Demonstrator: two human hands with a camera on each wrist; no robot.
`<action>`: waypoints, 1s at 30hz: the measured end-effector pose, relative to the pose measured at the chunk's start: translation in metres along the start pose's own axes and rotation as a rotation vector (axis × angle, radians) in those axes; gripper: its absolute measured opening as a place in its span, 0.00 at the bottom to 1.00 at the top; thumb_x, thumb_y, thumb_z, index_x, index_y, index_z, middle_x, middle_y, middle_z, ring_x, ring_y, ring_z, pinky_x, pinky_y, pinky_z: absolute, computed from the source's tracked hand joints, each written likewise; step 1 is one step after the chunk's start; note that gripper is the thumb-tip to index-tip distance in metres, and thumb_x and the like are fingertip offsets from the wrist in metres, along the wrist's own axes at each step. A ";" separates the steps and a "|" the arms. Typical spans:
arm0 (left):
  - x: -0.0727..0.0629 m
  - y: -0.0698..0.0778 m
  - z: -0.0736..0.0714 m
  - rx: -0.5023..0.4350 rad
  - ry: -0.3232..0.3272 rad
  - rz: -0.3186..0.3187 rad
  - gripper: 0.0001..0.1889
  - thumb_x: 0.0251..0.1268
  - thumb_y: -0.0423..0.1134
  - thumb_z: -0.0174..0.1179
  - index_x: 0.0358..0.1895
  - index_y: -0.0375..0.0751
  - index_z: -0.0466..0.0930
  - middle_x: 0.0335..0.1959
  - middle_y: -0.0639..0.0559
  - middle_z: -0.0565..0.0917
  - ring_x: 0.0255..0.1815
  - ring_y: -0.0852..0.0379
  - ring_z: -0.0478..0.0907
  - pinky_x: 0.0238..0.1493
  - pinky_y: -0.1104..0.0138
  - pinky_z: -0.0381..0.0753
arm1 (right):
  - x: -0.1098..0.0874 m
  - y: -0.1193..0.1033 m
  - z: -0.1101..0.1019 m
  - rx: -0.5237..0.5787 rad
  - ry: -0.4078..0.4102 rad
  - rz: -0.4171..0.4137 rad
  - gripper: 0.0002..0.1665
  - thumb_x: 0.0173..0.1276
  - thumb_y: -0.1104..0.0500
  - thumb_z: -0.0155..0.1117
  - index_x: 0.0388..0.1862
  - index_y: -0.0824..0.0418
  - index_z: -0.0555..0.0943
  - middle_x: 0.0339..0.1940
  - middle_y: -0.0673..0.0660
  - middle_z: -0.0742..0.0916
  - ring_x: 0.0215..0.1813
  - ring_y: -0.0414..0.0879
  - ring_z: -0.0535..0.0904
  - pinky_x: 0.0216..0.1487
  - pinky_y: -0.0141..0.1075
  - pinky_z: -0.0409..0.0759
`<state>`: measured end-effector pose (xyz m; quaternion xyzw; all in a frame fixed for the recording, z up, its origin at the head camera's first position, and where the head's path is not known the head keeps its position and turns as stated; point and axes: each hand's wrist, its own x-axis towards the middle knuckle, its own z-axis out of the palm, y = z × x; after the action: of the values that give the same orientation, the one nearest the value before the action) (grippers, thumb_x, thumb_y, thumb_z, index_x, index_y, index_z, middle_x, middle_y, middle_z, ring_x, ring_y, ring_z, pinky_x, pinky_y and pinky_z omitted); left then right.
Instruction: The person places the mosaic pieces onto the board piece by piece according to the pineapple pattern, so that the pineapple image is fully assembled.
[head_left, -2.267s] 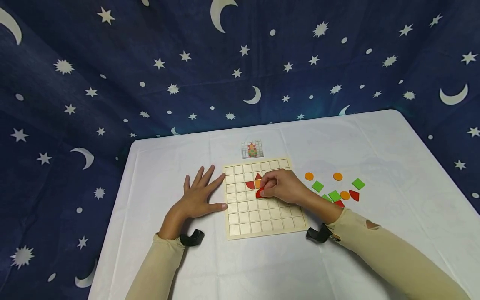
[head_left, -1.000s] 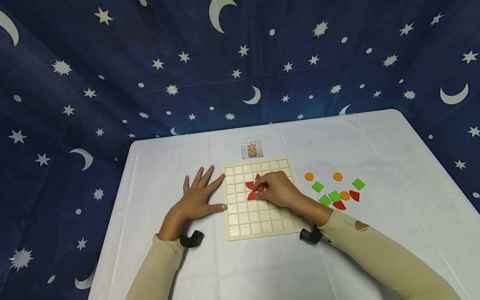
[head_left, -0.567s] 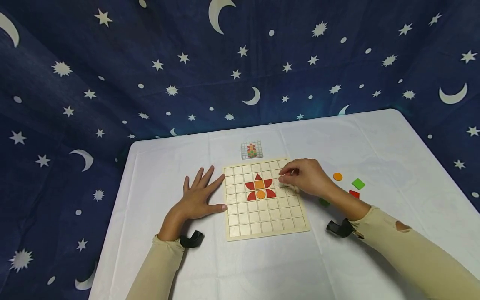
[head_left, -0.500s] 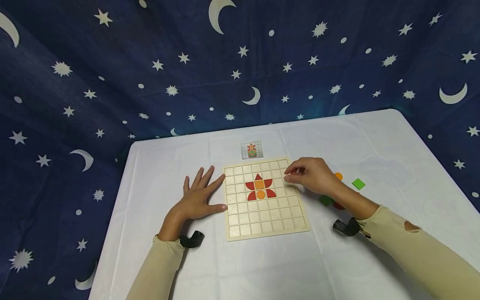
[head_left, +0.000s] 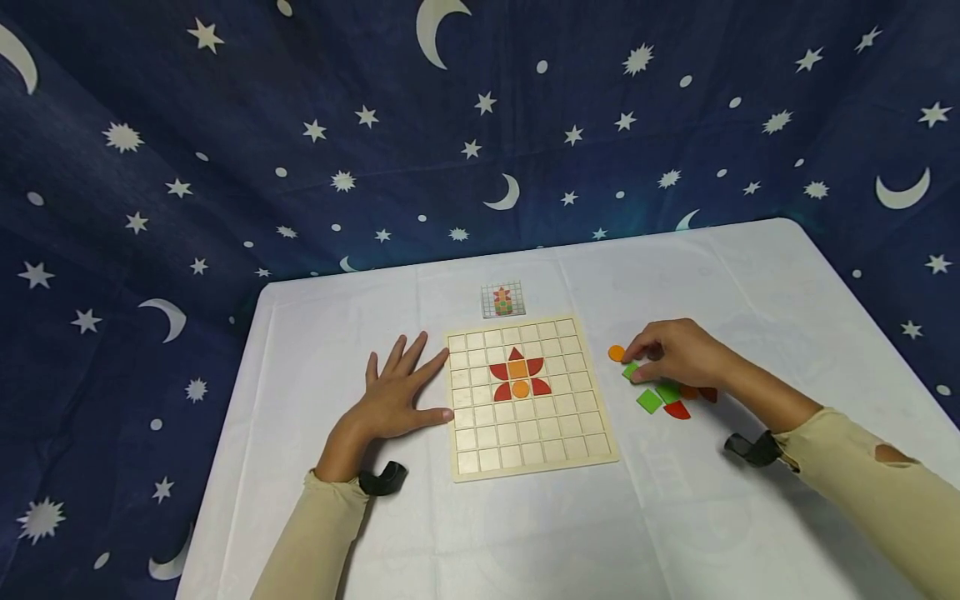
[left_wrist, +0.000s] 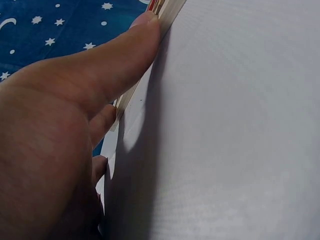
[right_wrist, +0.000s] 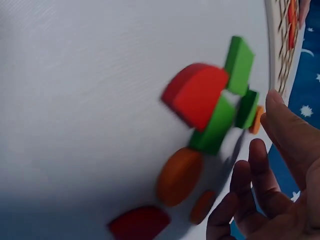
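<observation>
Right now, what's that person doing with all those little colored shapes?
A person's right hand is over the loose tiles beside the wooden grid board, close to a green square. The left hand, spread wide, touches the board's edge. On the board sit a red triangle, an orange square, an orange circle and four red quarter circles. They look rather like the top of the picture on the pattern card.

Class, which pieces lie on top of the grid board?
On the grid board: a red triangle, an orange square, an orange disc and four red quarter-rounds. The surface directly beneath them is hidden.
</observation>
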<state>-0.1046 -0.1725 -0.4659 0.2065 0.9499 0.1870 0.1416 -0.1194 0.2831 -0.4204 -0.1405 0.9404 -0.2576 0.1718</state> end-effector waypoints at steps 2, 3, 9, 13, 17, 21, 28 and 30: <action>0.000 0.000 0.000 -0.001 -0.002 -0.001 0.52 0.56 0.71 0.65 0.82 0.63 0.53 0.87 0.49 0.41 0.86 0.38 0.31 0.75 0.29 0.27 | 0.000 0.003 0.001 0.006 -0.015 0.016 0.14 0.56 0.56 0.82 0.43 0.50 0.92 0.43 0.50 0.89 0.43 0.47 0.78 0.46 0.40 0.76; 0.000 0.000 0.000 0.000 -0.003 -0.001 0.52 0.56 0.71 0.65 0.82 0.63 0.53 0.87 0.49 0.41 0.86 0.38 0.31 0.75 0.29 0.27 | 0.000 0.004 0.001 0.007 -0.020 0.020 0.15 0.56 0.57 0.82 0.44 0.50 0.92 0.43 0.51 0.89 0.44 0.48 0.78 0.46 0.40 0.76; 0.000 0.000 0.000 0.001 -0.006 0.000 0.52 0.56 0.72 0.64 0.82 0.64 0.52 0.87 0.49 0.41 0.86 0.38 0.30 0.75 0.29 0.27 | 0.000 0.009 0.004 0.006 -0.017 -0.005 0.14 0.55 0.58 0.82 0.41 0.51 0.91 0.39 0.50 0.87 0.42 0.48 0.76 0.44 0.39 0.74; 0.000 0.000 0.000 0.000 -0.006 0.001 0.52 0.56 0.72 0.64 0.82 0.64 0.52 0.87 0.49 0.41 0.86 0.39 0.30 0.75 0.29 0.27 | -0.001 0.009 0.004 -0.003 -0.015 -0.035 0.12 0.55 0.58 0.83 0.35 0.49 0.87 0.30 0.47 0.83 0.38 0.46 0.74 0.40 0.37 0.73; 0.000 0.000 0.001 -0.002 -0.002 0.004 0.52 0.56 0.72 0.64 0.82 0.63 0.52 0.87 0.49 0.41 0.86 0.38 0.30 0.75 0.29 0.27 | -0.002 0.009 0.005 0.020 -0.021 -0.060 0.13 0.56 0.55 0.82 0.31 0.48 0.83 0.25 0.45 0.80 0.34 0.43 0.73 0.36 0.34 0.71; 0.000 -0.001 0.001 -0.001 -0.004 0.001 0.52 0.56 0.72 0.64 0.82 0.64 0.52 0.87 0.49 0.41 0.86 0.38 0.30 0.75 0.29 0.26 | -0.001 0.007 0.008 0.084 0.001 -0.067 0.12 0.57 0.55 0.82 0.32 0.49 0.83 0.24 0.46 0.79 0.32 0.42 0.74 0.35 0.32 0.72; 0.001 -0.001 0.001 0.000 -0.009 -0.004 0.52 0.56 0.72 0.65 0.82 0.64 0.52 0.87 0.50 0.40 0.86 0.38 0.30 0.75 0.29 0.26 | 0.005 -0.009 0.022 0.265 0.036 -0.057 0.09 0.60 0.57 0.80 0.35 0.51 0.86 0.27 0.49 0.83 0.32 0.43 0.78 0.35 0.31 0.76; 0.001 -0.001 0.001 0.001 -0.008 -0.003 0.52 0.56 0.72 0.64 0.82 0.64 0.52 0.87 0.50 0.40 0.86 0.38 0.30 0.75 0.29 0.26 | 0.007 -0.017 0.026 0.317 0.020 -0.047 0.09 0.61 0.57 0.79 0.37 0.52 0.86 0.28 0.51 0.84 0.32 0.44 0.78 0.33 0.31 0.76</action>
<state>-0.1049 -0.1724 -0.4674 0.2059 0.9497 0.1855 0.1457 -0.1124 0.2558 -0.4340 -0.1308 0.8861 -0.4082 0.1763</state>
